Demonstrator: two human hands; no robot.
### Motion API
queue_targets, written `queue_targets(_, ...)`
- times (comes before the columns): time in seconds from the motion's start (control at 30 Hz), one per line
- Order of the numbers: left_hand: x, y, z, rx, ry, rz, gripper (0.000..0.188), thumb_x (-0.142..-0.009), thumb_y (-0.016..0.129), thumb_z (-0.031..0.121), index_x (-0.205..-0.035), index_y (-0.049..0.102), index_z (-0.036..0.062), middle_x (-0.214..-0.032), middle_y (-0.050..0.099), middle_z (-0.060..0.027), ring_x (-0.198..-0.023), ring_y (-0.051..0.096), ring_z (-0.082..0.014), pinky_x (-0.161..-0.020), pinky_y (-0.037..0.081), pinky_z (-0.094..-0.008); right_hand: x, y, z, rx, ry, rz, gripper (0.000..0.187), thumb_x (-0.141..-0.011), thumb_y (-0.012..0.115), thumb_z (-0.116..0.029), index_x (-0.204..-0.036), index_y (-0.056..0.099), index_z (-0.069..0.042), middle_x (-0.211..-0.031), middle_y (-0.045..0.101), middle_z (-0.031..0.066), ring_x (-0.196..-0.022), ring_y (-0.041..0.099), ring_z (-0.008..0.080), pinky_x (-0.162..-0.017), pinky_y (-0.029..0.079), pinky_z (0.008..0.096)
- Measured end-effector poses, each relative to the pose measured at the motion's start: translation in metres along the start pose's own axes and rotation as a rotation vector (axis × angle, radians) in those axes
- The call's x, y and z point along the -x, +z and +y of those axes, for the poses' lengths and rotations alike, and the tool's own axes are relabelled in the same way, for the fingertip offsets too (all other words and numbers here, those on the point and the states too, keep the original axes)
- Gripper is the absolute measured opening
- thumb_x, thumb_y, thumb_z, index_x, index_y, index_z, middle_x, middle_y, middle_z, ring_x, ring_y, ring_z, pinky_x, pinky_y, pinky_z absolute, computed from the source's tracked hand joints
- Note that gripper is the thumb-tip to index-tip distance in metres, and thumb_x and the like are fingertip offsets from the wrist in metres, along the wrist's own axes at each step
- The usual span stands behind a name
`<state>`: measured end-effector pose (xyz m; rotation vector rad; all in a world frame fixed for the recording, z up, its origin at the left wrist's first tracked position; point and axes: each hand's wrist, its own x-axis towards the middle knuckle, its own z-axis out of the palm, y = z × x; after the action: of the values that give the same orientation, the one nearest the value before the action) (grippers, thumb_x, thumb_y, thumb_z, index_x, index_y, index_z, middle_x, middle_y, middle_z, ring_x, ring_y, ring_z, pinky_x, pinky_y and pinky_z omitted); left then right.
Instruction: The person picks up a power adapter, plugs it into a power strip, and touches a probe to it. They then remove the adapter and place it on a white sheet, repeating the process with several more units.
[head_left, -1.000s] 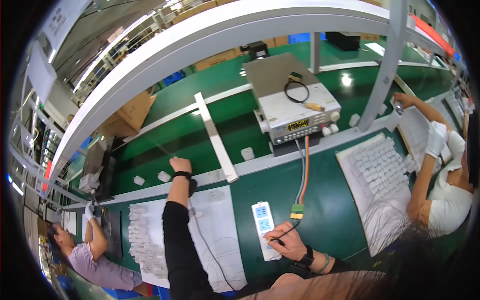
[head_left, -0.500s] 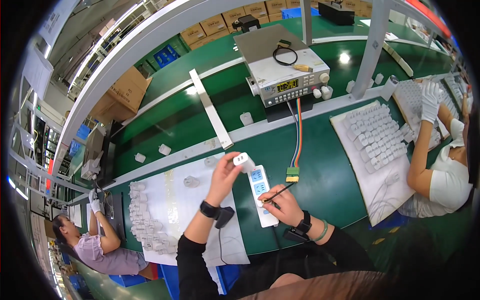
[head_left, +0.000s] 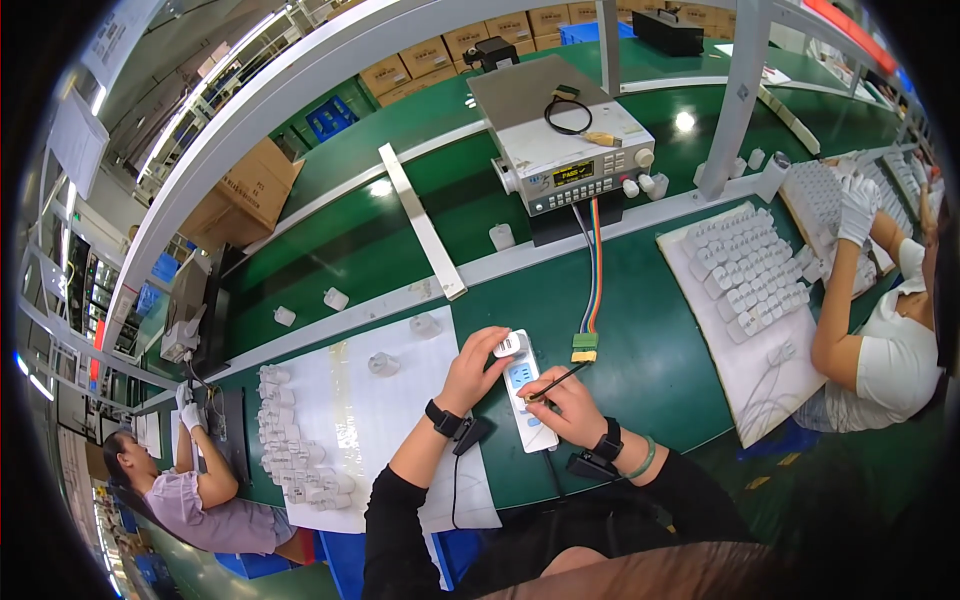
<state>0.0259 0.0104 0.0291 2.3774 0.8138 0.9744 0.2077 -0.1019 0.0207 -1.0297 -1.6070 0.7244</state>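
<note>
My left hand (head_left: 472, 369) grips a white charger (head_left: 511, 343) at the far end of a white power strip (head_left: 536, 437). The charger covers the far socket; whether its pins are fully in, I cannot tell. Over the strip's nearer part, my right hand (head_left: 570, 408) pinches the small plug end of a black cable (head_left: 563, 378). That cable runs to a green and yellow connector (head_left: 585, 347) on the table, from which rainbow ribbon wires (head_left: 596, 270) lead up to a grey bench tester (head_left: 570, 180) with a lit display.
On the left, a white sheet (head_left: 400, 440) bears several rows of white chargers (head_left: 290, 440). A board (head_left: 730, 370) at right holds more of them. Metal rails (head_left: 420, 220) cross the bench. Co-workers sit at left (head_left: 190, 500) and right (head_left: 880, 330).
My left hand has moved right and nearer, bringing the charger down onto the strip's far socket. The tester's display has changed. My right hand stays nearly in place.
</note>
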Motion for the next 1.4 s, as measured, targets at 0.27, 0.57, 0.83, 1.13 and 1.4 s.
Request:
queue_targets(0.27, -0.009, -0.002, 0.015, 0.024, 0.008, -0.156, 0.043, -0.082, 0.069, 0.007, -0.122, 0.055, 0.0059, -0.119, 0.058, -0.0125, -0.105, 0.059, -0.0295, -0.086, 0.052, -0.0316, 0.003, -0.001, -0.001, 0.033, -0.03, 0.004, 0.019, -0.084, 0.064, -0.01, -0.102, 0.067, -0.006, -0.092, 0.056, 0.0069, -0.086, 0.054, 0.0195, -0.073, 0.047, 0.0294)
queue_targets(0.57, -0.006, -0.005, 0.0, 0.041, -0.144, 0.009, 0.042, -0.082, 0.068, 0.008, -0.122, 0.056, 0.0087, -0.12, 0.058, -0.0107, -0.101, 0.062, -0.0275, -0.084, 0.053, -0.0326, -0.002, 0.0, -0.003, -0.047, 0.037, 0.009, 0.019, -0.085, 0.063, -0.009, -0.103, 0.066, -0.005, -0.094, 0.054, 0.0073, -0.081, 0.055, 0.0175, -0.072, 0.048, 0.0289)
queue_targets(0.83, -0.015, -0.006, 0.019, -0.056, -0.165, -0.187, 0.042, -0.081, 0.068, 0.01, -0.121, 0.056, 0.01, -0.12, 0.059, -0.0103, -0.105, 0.06, -0.0282, -0.086, 0.051, -0.0322, 0.003, 0.006, -0.002, -0.055, 0.037, 0.018, 0.021, -0.084, 0.065, -0.011, -0.105, 0.066, -0.006, -0.095, 0.055, 0.0078, -0.082, 0.059, 0.0203, -0.073, 0.049, 0.0307)
queue_targets(1.13, 0.039, -0.003, 0.042, 0.179, -0.074, -0.037, 0.044, -0.078, 0.072, 0.017, -0.119, 0.058, 0.0116, -0.117, 0.062, -0.005, -0.106, 0.059, -0.0213, -0.094, 0.037, -0.0367, -0.008, -0.012, -0.009, 0.39, -0.271, 0.032, 0.02, -0.081, 0.067, -0.015, -0.099, 0.068, -0.007, -0.088, 0.062, 0.0087, -0.078, 0.059, 0.0256, -0.069, 0.048, 0.0331)
queue_targets(1.4, 0.051, 0.015, 0.027, 0.214, -0.112, -0.215, 0.043, -0.078, 0.073, 0.022, -0.118, 0.06, 0.0125, -0.114, 0.065, -0.0031, -0.107, 0.059, -0.0201, -0.098, 0.035, -0.038, -0.04, -0.025, -0.037, -0.03, -0.119, 0.277, 0.012, -0.086, 0.062, -0.013, -0.091, 0.067, -0.003, -0.091, 0.065, 0.0103, -0.08, 0.06, 0.0267, -0.075, 0.048, 0.0339)
